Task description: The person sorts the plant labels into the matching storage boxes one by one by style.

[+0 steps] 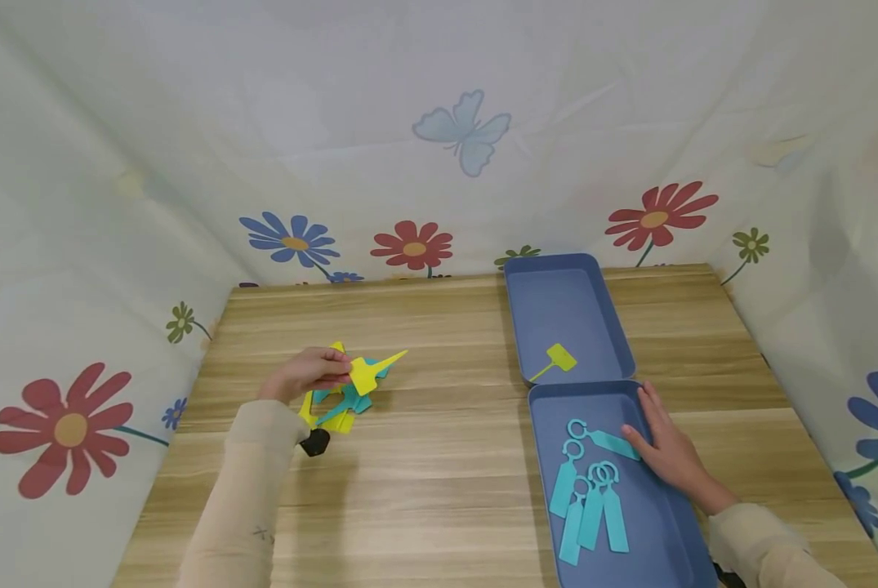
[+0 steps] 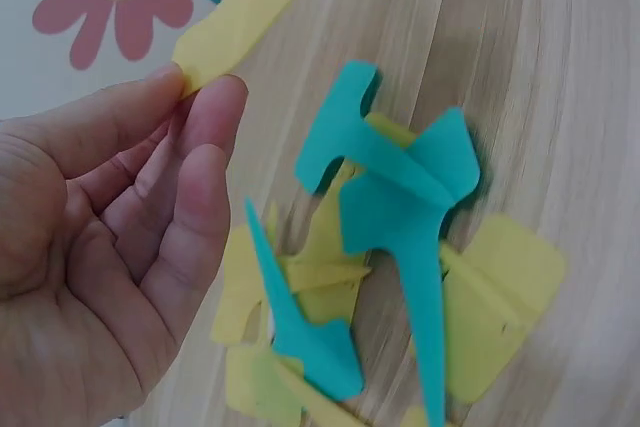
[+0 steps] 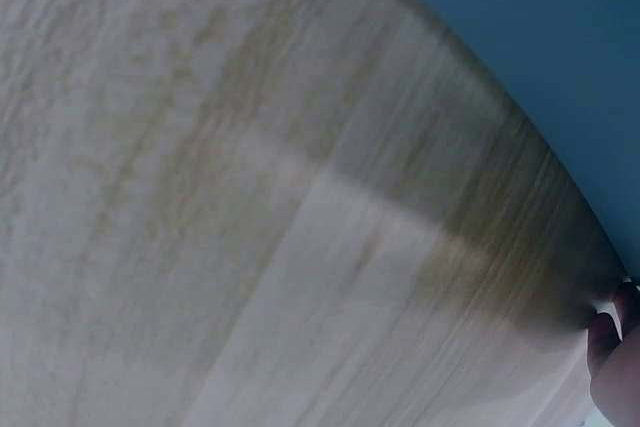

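My left hand [image 1: 309,371] pinches a yellow T-shaped plant label [image 1: 365,376] by its wide end, thumb against fingertips. Below it on the table lies a loose pile of yellow labels [image 2: 505,317] and turquoise labels [image 2: 405,197], overlapping one another. My right hand [image 1: 670,449] holds the right rim of the near blue tray [image 1: 662,523], thumb on the inner side and fingers outside. Several turquoise hang tags [image 1: 591,514] with ring tops lie in that tray. In the far blue tray [image 1: 556,302] is one yellow label [image 1: 562,357].
The trays stand end to end on the right of the wood-grain table [image 1: 439,482]. A pale cloth [image 1: 336,122] with printed flowers and a butterfly hangs behind and at both sides. Beneath the left wrist shows a black piece [image 1: 315,443].
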Demonstrator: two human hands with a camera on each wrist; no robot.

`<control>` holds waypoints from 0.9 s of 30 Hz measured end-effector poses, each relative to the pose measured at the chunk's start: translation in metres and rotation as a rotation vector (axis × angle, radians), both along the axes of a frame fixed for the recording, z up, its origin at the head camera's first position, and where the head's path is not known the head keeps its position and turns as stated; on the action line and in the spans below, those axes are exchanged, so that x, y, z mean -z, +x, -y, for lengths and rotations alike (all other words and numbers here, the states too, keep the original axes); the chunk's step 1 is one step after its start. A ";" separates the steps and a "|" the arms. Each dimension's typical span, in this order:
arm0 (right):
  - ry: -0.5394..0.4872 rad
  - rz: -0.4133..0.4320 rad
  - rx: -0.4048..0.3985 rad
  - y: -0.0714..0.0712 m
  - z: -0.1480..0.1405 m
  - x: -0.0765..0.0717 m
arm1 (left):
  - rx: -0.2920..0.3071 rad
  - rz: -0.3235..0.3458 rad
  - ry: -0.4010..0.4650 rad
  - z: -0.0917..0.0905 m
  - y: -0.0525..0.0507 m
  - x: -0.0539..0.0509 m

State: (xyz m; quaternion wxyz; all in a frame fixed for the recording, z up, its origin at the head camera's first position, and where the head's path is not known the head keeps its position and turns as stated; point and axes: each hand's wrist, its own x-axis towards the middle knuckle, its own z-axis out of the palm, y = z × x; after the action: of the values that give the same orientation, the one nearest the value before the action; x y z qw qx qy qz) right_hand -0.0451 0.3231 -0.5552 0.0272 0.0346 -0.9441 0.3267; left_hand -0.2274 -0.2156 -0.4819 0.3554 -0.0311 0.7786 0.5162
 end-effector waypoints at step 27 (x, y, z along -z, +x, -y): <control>-0.003 0.017 0.000 0.000 0.000 -0.002 | -0.070 0.005 0.209 -0.104 0.010 0.022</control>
State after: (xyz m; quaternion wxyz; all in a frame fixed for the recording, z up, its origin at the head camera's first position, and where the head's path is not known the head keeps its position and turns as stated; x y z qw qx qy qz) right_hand -0.0449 0.3231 -0.5536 0.0191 0.0320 -0.9438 0.3285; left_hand -0.2178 -0.1116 -0.5038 0.3404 -0.0223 0.7183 0.6064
